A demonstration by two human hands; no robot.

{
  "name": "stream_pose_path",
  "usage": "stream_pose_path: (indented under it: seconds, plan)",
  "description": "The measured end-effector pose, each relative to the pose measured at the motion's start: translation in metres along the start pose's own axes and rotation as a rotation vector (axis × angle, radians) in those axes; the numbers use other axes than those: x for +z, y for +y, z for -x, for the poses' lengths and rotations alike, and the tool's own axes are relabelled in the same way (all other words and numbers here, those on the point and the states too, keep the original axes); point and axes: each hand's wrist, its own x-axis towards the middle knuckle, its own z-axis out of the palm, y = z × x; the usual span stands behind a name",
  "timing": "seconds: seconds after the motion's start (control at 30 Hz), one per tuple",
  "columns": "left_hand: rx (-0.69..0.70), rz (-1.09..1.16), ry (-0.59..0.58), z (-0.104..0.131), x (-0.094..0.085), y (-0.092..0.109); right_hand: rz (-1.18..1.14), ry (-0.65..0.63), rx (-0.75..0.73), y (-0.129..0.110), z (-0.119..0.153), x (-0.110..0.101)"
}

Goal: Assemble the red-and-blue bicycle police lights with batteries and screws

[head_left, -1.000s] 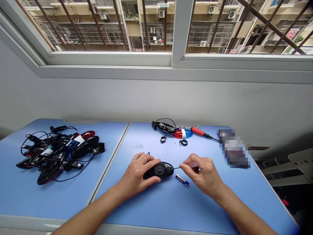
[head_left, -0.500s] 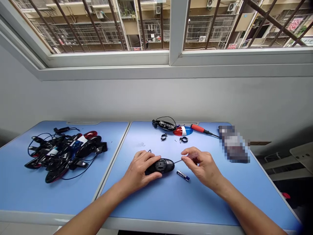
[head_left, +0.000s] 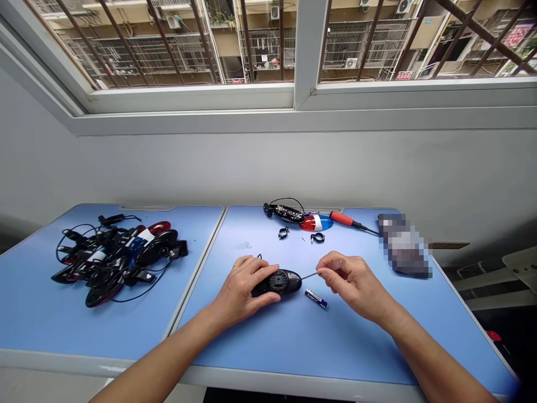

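Observation:
My left hand (head_left: 245, 286) is wrapped over a black oval plastic housing (head_left: 290, 281) that lies on the blue table, its ribbed round mount facing up. Between the thumb and fingers of my right hand (head_left: 354, 282) is a small screwdriver with a clear pinkish handle (head_left: 337, 265). Its thin shaft points left, and the tip meets the right end of the housing; the screw itself is too small to make out. Just below the shaft lies a blue and white battery (head_left: 316, 299). A short black cable shows behind my left hand.
Several black, red and blue light units with cables are heaped on the left table (head_left: 25, 313). Toward the wall lie another black housing (head_left: 288, 213), a red-blue lens cover (head_left: 315, 223), two black clamps (head_left: 283, 233) and a red-handled screwdriver (head_left: 342, 218). A blurred item (head_left: 405, 246) lies right.
My right fingers have shifted on the screwdriver handle and closed in, with the handle at a slightly different angle. My left hand keeps its hold. The whole view has shifted slightly.

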Motion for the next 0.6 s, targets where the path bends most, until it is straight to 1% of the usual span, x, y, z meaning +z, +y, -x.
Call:
stream_pose_path:
  seconds: [0.07,0.17,0.23,0.3,0.33,0.37,0.47,0.5,0.53,0.6]
  plan:
    - [-0.009,-0.001,0.003,0.000,0.000,0.000,-0.033,-0.003,0.002,-0.002,0.001,0.001]
    - [-0.015,-0.005,0.002,0.001,0.001,0.000,-0.105,-0.098,0.040,-0.007,0.002,-0.003]
    - [-0.015,-0.010,0.000,0.001,0.001,0.000,-0.113,-0.161,0.066,-0.011,0.004,-0.008]
    - [-0.019,-0.013,0.001,0.001,0.001,0.000,-0.079,-0.170,0.065,-0.012,0.005,-0.010]
    - [-0.020,-0.013,0.000,0.001,0.001,0.000,-0.047,-0.142,0.046,-0.012,0.005,-0.010]
    - [-0.022,-0.013,-0.001,0.001,0.001,0.000,0.000,-0.085,0.013,-0.010,0.004,-0.008]
    - [-0.020,-0.015,-0.006,0.001,0.001,0.000,0.184,0.180,-0.106,-0.001,0.001,0.002]
    - [-0.019,-0.017,-0.007,0.001,0.001,0.000,0.221,0.251,-0.129,0.002,0.000,0.006]
    - [-0.020,-0.019,-0.007,0.001,0.001,0.001,0.225,0.289,-0.138,0.004,-0.001,0.008]
    - [-0.025,-0.022,-0.005,0.001,0.001,0.001,0.146,0.273,-0.121,0.004,-0.001,0.011]
